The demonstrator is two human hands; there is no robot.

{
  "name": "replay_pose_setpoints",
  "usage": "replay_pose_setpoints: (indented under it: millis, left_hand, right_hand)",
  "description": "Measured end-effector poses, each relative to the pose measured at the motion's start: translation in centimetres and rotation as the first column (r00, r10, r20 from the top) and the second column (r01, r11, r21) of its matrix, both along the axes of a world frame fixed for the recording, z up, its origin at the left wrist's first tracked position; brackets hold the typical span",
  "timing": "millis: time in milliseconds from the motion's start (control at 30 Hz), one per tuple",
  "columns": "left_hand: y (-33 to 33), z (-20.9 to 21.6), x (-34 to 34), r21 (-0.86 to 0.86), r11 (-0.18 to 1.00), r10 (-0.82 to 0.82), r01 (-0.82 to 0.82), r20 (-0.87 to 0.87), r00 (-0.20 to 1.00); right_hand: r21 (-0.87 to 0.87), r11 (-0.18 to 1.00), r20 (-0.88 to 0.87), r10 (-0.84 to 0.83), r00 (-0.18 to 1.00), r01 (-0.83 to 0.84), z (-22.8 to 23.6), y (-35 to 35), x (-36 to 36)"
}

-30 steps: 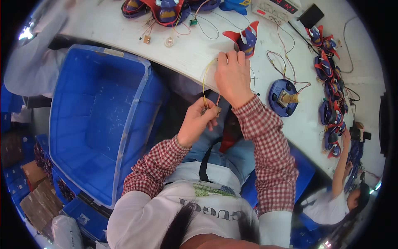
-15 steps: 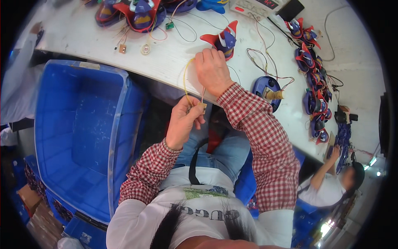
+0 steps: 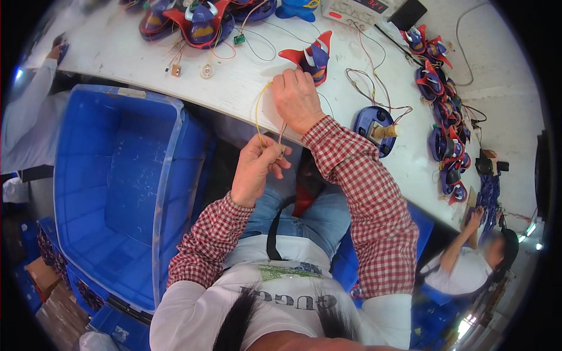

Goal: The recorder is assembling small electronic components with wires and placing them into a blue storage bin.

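Note:
Between the thumb and fingers of my left hand (image 3: 252,171) is a small circuit board (image 3: 281,153), held just off the table's front edge. A thin yellow wire (image 3: 256,114) loops from there up to the fingertips of my right hand (image 3: 297,100), and reddish wires run up under its palm. My right hand is closed over the table edge, its fingers curled down; what they grip is hidden. Right beyond its knuckles stands a purple toy piece with red wings (image 3: 316,58). To the right lies a blue oval base (image 3: 374,130) with a tan cylinder on it.
A large blue bin (image 3: 167,193) stands left of my legs. The white table (image 3: 134,61) carries more winged toy pieces (image 3: 202,26), a small green board (image 3: 239,39), a round disc with wires (image 3: 206,71) and a device with a red display (image 3: 354,11). A co-worker (image 3: 462,266) sits at right.
My left hand and the board have shifted slightly left and down. My right hand stays closed beside the winged piece. The view has moved a little.

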State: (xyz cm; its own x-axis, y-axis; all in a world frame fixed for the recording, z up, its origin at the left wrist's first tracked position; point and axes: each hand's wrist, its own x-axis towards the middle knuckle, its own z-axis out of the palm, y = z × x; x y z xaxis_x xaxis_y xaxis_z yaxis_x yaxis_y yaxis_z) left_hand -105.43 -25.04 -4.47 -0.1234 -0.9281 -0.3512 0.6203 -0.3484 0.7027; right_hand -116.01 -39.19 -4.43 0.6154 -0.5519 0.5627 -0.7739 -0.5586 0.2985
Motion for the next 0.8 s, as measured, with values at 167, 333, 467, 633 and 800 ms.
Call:
replay_pose_setpoints:
  millis: [167,333,467,633,800]
  left_hand:
    - [0.1,-0.1,0.3,0.033,0.999,-0.019,0.02,-0.023,1.0]
    - [0.1,0.0,0.4,0.046,0.996,-0.072,0.075,-0.071,0.995]
    - [0.1,0.3,-0.1,0.051,0.995,-0.086,0.091,-0.103,0.991]
    - [0.6,0.1,0.0,0.031,0.999,-0.043,0.042,0.021,0.999]
    - [0.8,0.9,-0.5,0.006,0.997,-0.076,0.076,0.074,0.994]
  right_hand:
    - [0.042,0.999,0.003,-0.016,1.0,0.016,0.2,0.2,0.2]
    - [0.147,0.988,0.02,-0.041,0.999,0.037,1.3,1.1,0.3]
    - [0.142,0.99,0.129,0.001,0.992,-0.02,3.7,3.0,-0.9]
    - [0.435,0.866,0.458,0.023,0.888,-0.247,6.5,10.8,-3.4]
    - [0.546,0.792,0.592,-0.134,0.795,-0.273,4.4,15.3,-5.2]
